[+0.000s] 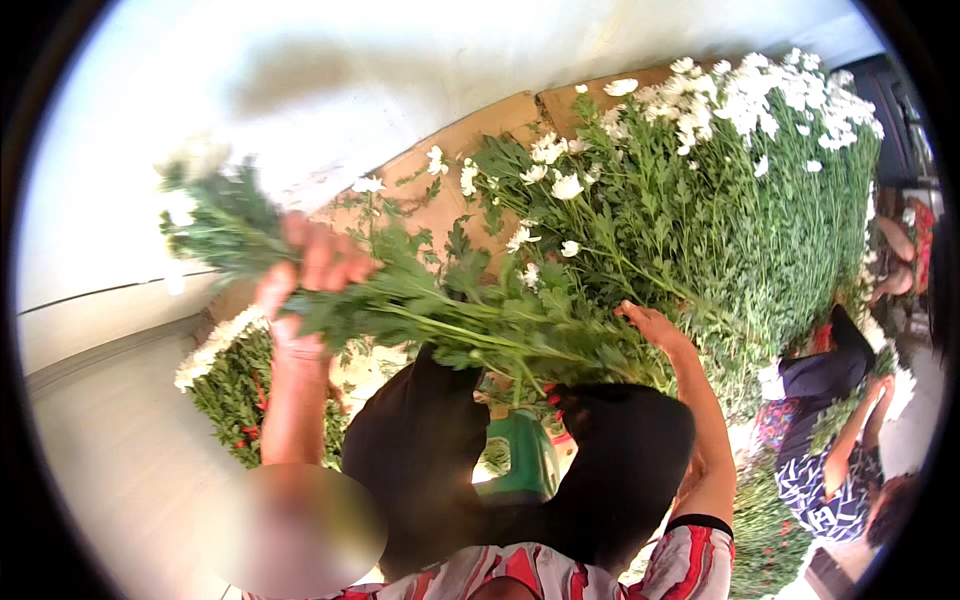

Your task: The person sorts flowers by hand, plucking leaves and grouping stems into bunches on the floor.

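Observation:
A loose bunch of white chrysanthemums (442, 319) lies across above my knees, its blooms at the left and its stems running right. My left hand (319, 259) is closed round the stems just below the blooms; motion blurs it. On the right, my right hand (645, 322) reaches over the edge of the large pile of white chrysanthemums (697, 202), fingers bent near some stems. Whether it grips a stem cannot be told. Between my knees is a green plastic container (525, 454).
Brown cardboard (487, 135) lies along the pale wall (420, 67). Tied chrysanthemum bundles (232, 390) with red ties stand at the lower left. More bundles (772, 525) lie at the lower right, beside a co-worker (825, 480) holding flowers. Another person's bare legs (896, 259) show at the far right.

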`<state>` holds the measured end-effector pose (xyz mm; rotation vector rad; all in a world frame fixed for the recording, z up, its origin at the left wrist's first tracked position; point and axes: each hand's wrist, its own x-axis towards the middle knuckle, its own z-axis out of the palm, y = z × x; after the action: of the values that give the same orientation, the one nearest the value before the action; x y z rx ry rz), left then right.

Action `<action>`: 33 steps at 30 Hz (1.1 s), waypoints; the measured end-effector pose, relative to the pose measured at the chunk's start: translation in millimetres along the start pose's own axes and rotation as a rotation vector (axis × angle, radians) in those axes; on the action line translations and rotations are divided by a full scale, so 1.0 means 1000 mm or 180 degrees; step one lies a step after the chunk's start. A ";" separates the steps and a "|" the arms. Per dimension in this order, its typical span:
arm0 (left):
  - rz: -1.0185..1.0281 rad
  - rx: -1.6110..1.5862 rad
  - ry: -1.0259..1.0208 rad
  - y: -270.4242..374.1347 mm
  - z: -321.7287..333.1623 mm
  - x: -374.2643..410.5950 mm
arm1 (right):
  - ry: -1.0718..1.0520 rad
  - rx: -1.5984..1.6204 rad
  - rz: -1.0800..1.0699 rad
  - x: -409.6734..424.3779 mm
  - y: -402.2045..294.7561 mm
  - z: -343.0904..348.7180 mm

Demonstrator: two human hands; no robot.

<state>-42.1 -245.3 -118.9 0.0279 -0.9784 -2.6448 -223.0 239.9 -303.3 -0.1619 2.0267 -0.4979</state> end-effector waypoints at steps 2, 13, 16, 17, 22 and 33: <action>0.0276 0.0485 -0.0313 0.073 0.031 -0.004 | 0.0590 -0.0259 -0.0556 -0.005 0.014 0.027; -0.0214 0.4582 -0.1702 0.220 0.383 -0.048 | 0.1477 0.2318 -0.2227 -0.167 -0.086 0.046; -0.1628 0.5184 -0.0591 0.088 0.333 -0.054 | 0.1606 0.2118 -0.2464 -0.264 -0.072 0.037; -0.1655 0.5733 -0.1120 0.061 0.350 -0.064 | 0.1402 0.2303 -0.2651 -0.294 -0.091 0.045; -0.1018 0.5398 -0.2096 -0.079 0.297 -0.121 | 0.1225 0.2920 -0.3458 -0.338 -0.086 0.103; 0.0046 0.6537 -0.3045 -0.102 0.320 -0.160 | 0.0939 0.4612 -0.3653 -0.313 -0.084 0.124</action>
<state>39.0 77.9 46.9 -0.7232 -3.1701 -0.3749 30.2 228.5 -65.9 -0.3353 1.1598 -2.6145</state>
